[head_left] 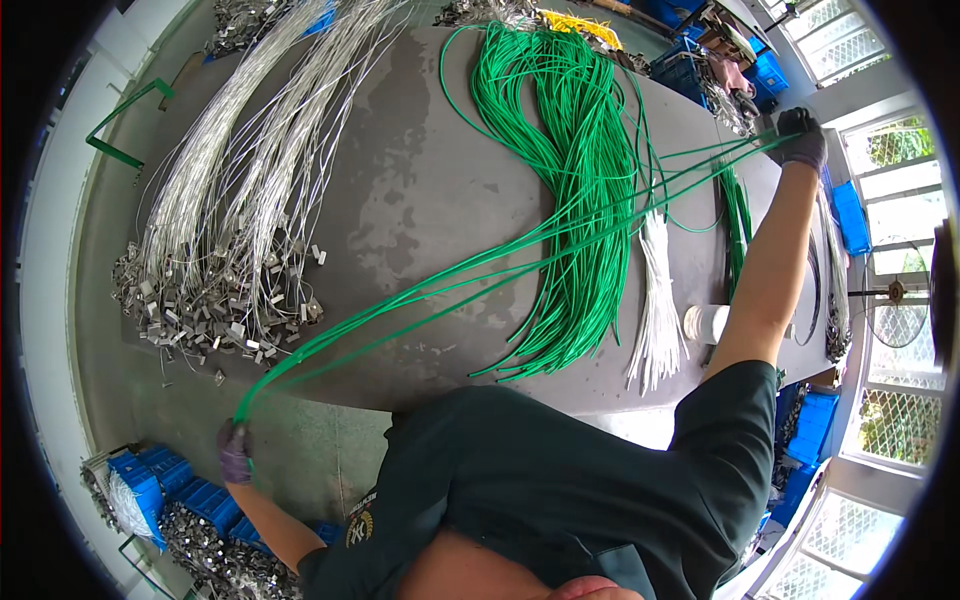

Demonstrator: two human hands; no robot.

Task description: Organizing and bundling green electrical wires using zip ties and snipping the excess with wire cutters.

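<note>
Strands of thin green plastic-coated cable (480, 265) run taut across the frame, and we have both ends in hand. Our left hand (235, 452), in a dark purple glove at lower left, has its fingers closed tight round one end of the few strands. Our right hand (800, 138), in a grey glove at upper right, is fisted round the other end, arm stretched out long. Between the two, the strands cross low over the grey worktable (420, 190), passing over the big bundle of loose green cables (580, 180) that lies heaped in the middle of the frame. Just right of that bundle we see a sheaf of white cable ties (657, 300), and beside it a white roll of tape (705, 323) close under our right forearm. At upper left a long spread of silvery wire ropes (240, 170) ends in a pile of small metal clips (200, 310). Blue plastic crates (165, 485) stand on the floor at lower left, more blue bins (765, 70) at upper right.
</note>
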